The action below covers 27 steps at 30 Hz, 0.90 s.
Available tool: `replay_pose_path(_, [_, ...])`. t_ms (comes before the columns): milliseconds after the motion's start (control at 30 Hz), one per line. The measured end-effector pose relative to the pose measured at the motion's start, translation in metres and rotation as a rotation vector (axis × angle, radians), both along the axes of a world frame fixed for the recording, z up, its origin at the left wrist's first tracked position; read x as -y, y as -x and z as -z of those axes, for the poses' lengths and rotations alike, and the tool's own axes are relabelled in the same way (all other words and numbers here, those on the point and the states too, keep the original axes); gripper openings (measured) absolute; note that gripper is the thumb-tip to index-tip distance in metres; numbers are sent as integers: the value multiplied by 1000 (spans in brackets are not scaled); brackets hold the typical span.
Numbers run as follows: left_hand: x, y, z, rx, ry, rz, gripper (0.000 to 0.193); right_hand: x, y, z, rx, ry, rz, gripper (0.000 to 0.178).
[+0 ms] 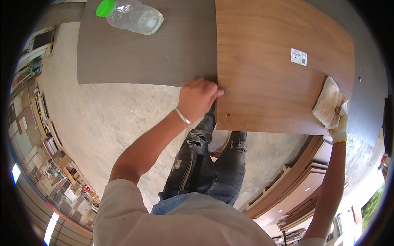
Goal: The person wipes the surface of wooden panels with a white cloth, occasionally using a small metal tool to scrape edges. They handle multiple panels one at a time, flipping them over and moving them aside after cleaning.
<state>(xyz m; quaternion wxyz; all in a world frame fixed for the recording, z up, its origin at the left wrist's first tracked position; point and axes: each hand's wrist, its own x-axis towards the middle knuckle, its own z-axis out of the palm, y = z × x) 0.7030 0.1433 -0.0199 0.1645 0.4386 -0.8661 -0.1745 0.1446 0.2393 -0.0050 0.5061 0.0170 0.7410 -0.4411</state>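
Observation:
A brown wood-grain board (262, 82) lies flat in front of me, with a small hole near its near left corner. My left hand (198, 98), bare with a bracelet at the wrist, is at the board's left edge. Its fingers are curled and slightly blurred; a fingertip meets the edge, and what they hold, if anything, cannot be made out. At the board's right side my right hand (339, 129), in a pale glove, grips a whitish fluffy cloth (328, 102) by its near right corner. The cloth rests on the board's surface.
A clear plastic bottle (137, 17) with a green cap lies on the dark grey panel (143, 61) at the far left. A white label (298, 57) is on the board. Stacked brown boards (287, 190) stand at lower right. Assorted materials (61, 172) line the left side.

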Motion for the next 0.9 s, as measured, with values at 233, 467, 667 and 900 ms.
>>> replay_pose_path(233, [-138, -39, 3, 58, -265, 261, 30, -9, 17, 13, 0, 6, 51, 40])
replay_pose_path(467, [-76, -46, -17, -84, -271, -99, 25, -7, 7, 4, 26, 31, 40, 37])
replay_pose_path(667, [27, -36, -14, -150, -91, -288, 18, -13, 23, 18, 47, 83, 11, 37])
replay_pose_path(900, [-5, -9, -7, -131, -163, -135, 27, -8, 7, 6, 54, 68, -55, 40])
